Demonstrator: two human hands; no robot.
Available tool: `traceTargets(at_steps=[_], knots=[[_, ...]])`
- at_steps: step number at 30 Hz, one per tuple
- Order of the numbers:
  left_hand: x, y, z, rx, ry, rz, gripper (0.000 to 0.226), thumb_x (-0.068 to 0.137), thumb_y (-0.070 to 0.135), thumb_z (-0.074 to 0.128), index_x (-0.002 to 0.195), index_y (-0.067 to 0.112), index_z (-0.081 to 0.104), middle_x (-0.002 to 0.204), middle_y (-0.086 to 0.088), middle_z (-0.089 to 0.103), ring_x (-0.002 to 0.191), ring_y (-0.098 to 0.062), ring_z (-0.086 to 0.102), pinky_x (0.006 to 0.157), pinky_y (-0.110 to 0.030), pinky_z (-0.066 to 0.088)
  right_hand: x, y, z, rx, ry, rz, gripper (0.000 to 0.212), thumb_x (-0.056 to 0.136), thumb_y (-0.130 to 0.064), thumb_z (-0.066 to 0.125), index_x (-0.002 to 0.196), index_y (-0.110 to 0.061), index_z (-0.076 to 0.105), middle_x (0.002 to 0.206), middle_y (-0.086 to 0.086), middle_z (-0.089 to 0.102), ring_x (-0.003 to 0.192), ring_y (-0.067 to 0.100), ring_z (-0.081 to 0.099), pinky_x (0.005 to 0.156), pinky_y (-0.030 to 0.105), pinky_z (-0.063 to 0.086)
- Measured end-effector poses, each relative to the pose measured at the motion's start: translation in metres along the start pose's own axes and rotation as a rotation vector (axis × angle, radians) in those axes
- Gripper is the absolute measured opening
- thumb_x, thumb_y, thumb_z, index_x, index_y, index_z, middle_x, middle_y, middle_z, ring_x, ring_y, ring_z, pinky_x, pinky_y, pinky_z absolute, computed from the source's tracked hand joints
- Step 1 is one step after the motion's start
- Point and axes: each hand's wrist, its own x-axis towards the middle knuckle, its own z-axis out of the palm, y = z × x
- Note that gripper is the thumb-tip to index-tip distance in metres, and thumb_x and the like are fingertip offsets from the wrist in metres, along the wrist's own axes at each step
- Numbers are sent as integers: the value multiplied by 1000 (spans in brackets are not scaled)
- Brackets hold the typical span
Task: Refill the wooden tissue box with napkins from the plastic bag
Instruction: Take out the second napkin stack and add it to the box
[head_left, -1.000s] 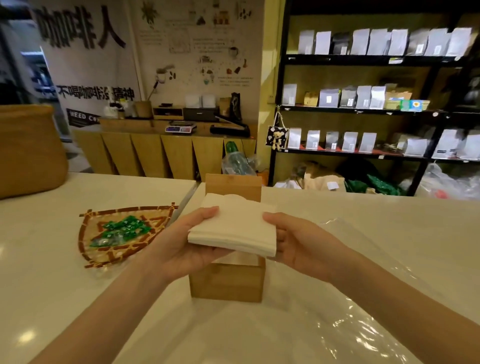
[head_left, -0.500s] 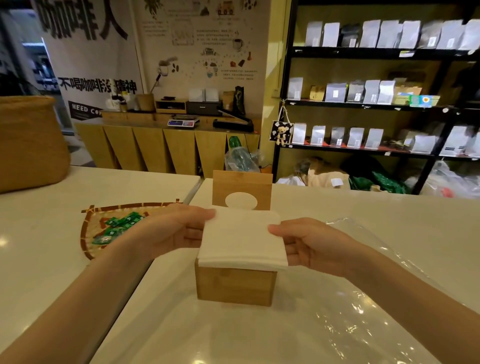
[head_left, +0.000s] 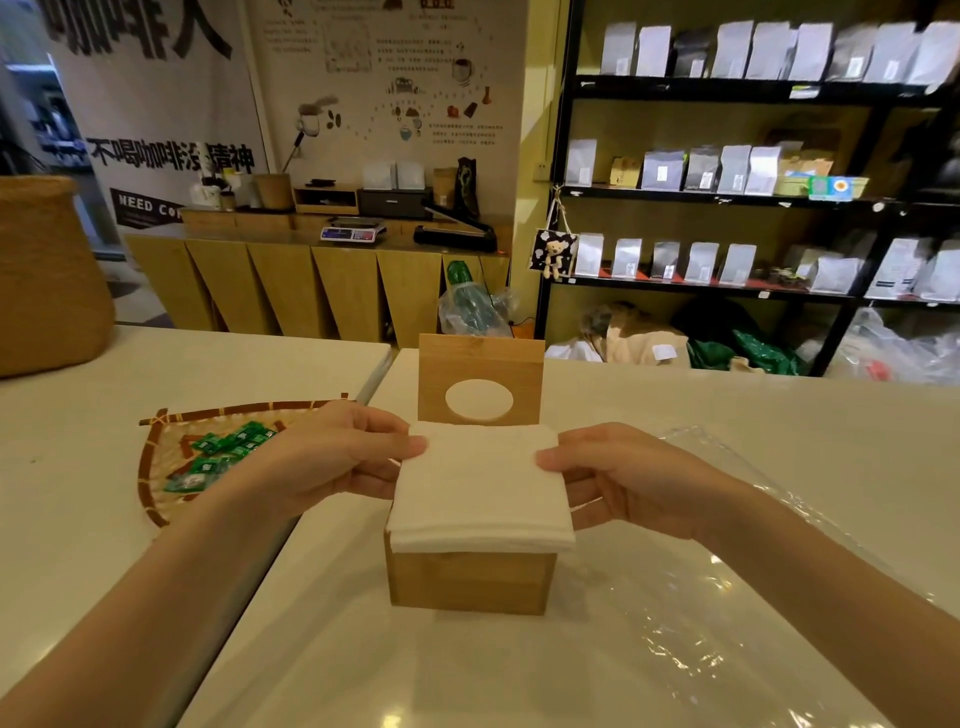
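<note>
Napkin stack poised on the open mouth of the wooden box, one hand at each side.

At the centre of the frame the stack of white napkins (head_left: 480, 488) lies across the top of the wooden tissue box (head_left: 470, 582), whose lid (head_left: 480, 384), with its oval hole, stands upright behind it. The left hand (head_left: 332, 457) pinches the stack's left edge and the right hand (head_left: 618, 478) pinches its right edge, thumbs on top. The clear plastic bag (head_left: 727, 623) lies flat and looks empty at the lower right; a woven tray of green sweets (head_left: 156, 467) sits at the left. The stack seems a shade wider than the opening, so pressing it down askew could, I'd guess, crumple the edges or jam it on the rim.
</note>
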Motion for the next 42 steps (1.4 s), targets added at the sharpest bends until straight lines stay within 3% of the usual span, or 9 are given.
traceTargets(at_steps=[5, 7, 11, 14, 16, 19, 25, 28, 42], knots=[[5, 2, 5, 203, 116, 2, 4, 80, 19, 66, 81, 23, 67, 85, 3, 69, 66, -9, 68, 57, -17, 56, 6, -2, 6, -293, 193, -90, 13, 84, -25, 62, 86, -14, 69, 87, 2, 66, 70, 10, 58, 53, 20, 44], [8, 3, 5, 264, 158, 28, 10, 81, 22, 64, 90, 20, 68, 84, 9, 64, 72, -8, 62, 61, -18, 52, 8, 0, 6, -386, 275, -109, 15, 82, -27, 64, 87, -14, 69, 95, 0, 61, 68, 6, 49, 59, 20, 38], [13, 2, 7, 392, 204, 72, 24, 82, 27, 64, 101, 15, 69, 93, 12, 58, 80, -5, 52, 74, -21, 45, 15, 6, 4, -574, 338, -137, 7, 81, -38, 63, 78, -34, 58, 110, -5, 47, 109, 11, 41, 98, 35, 34], [15, 0, 9, 457, 217, 85, 9, 82, 30, 64, 86, 22, 66, 120, 6, 55, 106, -12, 47, 97, -33, 34, 17, 7, 4, -652, 330, -131, 11, 85, -41, 57, 76, -40, 50, 119, -4, 43, 128, 16, 24, 108, 39, 22], [17, -1, 10, 511, 255, 112, 7, 81, 31, 64, 81, 24, 63, 133, 3, 52, 124, -18, 42, 104, -38, 31, 22, 9, 3, -692, 363, -149, 9, 85, -43, 56, 89, -35, 56, 132, -2, 44, 133, 17, 20, 109, 40, 20], [19, -4, 10, 584, 299, 151, 6, 81, 32, 63, 79, 26, 61, 137, 2, 50, 127, -21, 42, 105, -41, 34, 26, 12, 2, -734, 423, -192, 29, 82, -43, 60, 104, -24, 63, 139, -2, 44, 134, 18, 21, 109, 42, 21], [22, -5, 8, 703, 309, 199, 18, 83, 33, 61, 92, 20, 69, 139, 3, 48, 125, -17, 42, 94, -31, 34, 27, 11, 4, -727, 524, -274, 19, 74, -39, 71, 85, -26, 64, 138, -2, 46, 132, 17, 23, 107, 42, 24], [22, -3, 7, 762, 285, 198, 21, 83, 33, 61, 95, 19, 70, 140, 5, 47, 126, -16, 41, 94, -30, 34, 30, 13, 3, -800, 509, -270, 20, 76, -40, 68, 87, -23, 68, 140, -4, 45, 134, 17, 22, 109, 44, 25], [14, -8, 24, 1055, 289, 230, 21, 85, 33, 59, 97, 22, 71, 146, 1, 38, 139, -19, 19, 113, -41, 20, 31, 11, 25, -1196, 599, -252, 21, 80, -40, 64, 79, -22, 75, 148, -5, 35, 140, 19, 8, 113, 46, -9]])
